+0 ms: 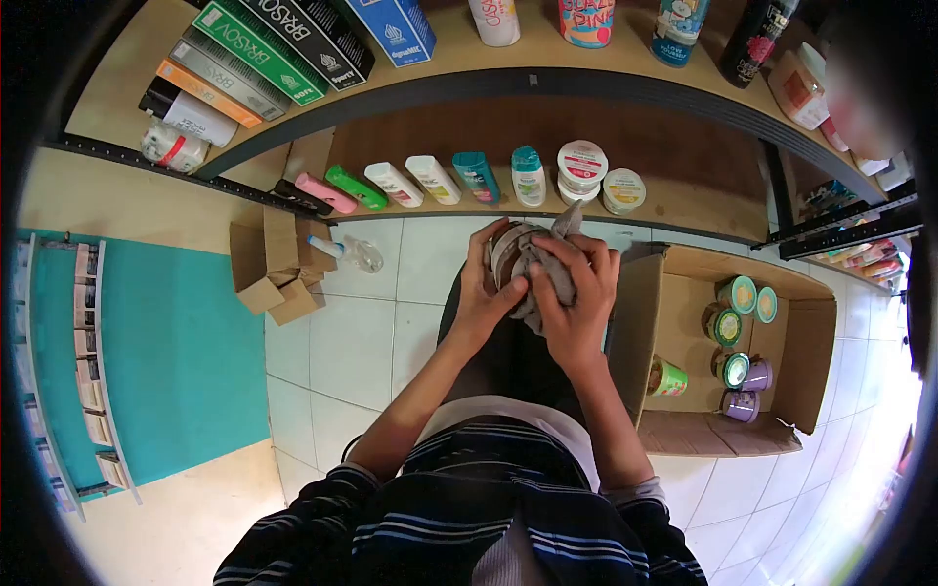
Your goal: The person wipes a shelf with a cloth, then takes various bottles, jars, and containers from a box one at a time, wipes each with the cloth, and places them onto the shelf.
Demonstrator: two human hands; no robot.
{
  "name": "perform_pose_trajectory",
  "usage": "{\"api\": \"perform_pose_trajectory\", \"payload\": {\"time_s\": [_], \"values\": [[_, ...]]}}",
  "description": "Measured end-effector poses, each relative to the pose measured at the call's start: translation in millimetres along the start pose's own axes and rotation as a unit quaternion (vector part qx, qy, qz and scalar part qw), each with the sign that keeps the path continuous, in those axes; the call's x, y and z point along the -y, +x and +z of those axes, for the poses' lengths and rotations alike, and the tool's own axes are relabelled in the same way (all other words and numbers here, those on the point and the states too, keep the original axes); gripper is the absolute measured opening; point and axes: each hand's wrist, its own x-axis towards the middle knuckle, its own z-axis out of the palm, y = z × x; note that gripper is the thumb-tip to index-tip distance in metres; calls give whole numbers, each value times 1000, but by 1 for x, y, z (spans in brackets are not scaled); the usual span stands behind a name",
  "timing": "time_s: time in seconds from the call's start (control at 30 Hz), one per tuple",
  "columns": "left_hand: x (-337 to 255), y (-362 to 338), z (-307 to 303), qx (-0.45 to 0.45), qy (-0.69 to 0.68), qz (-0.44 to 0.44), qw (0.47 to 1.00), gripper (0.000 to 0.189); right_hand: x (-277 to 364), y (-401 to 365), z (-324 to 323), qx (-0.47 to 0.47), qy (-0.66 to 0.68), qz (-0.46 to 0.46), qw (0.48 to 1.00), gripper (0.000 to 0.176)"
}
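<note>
Above my lap, my left hand (486,293) is wrapped round the left side of a round jar (504,252), whose label I cannot read. My right hand (576,303) grips a crumpled grey cloth (555,266) and presses it against the jar's right side. A corner of the cloth sticks up past my right fingers. Both hands are close together, and the cloth hides part of the jar. Just beyond them on the lower shelf stand two stacked white tubs (582,166) and a single white tub with a yellowish label (623,190).
Bottles (431,180) line the lower shelf (674,210); boxes (259,54) and cans (679,29) stand on the upper one. An open carton (718,435) at right holds several tubs (724,326). A smaller carton (256,256) and clear plastic (363,256) lie at left.
</note>
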Motion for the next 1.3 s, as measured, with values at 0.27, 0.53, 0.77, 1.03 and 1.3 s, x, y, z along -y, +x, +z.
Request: {"api": "perform_pose_trajectory", "payload": {"time_s": [0.27, 0.53, 0.77, 1.03, 1.3], "values": [[-31, -3, -1, 129, 322, 91, 933, 81, -22, 23, -17, 68, 343, 230, 908, 15], [-38, -5, 1, 118, 351, 78, 925, 82, -53, 25, -12, 189, 435, 382, 793, 19], [-38, 0, -2, 151, 488, 59, 858, 80, -1, 16, -16, 165, 190, 96, 963, 14], [-47, 1, 0, 163, 523, 64, 834, 79, -38, 13, 8, 136, 270, 270, 914, 14], [-48, 2, -21, 93, 57, -130, 985, 64, -47, -136, 51, 295, 182, 226, 910, 34]]}}
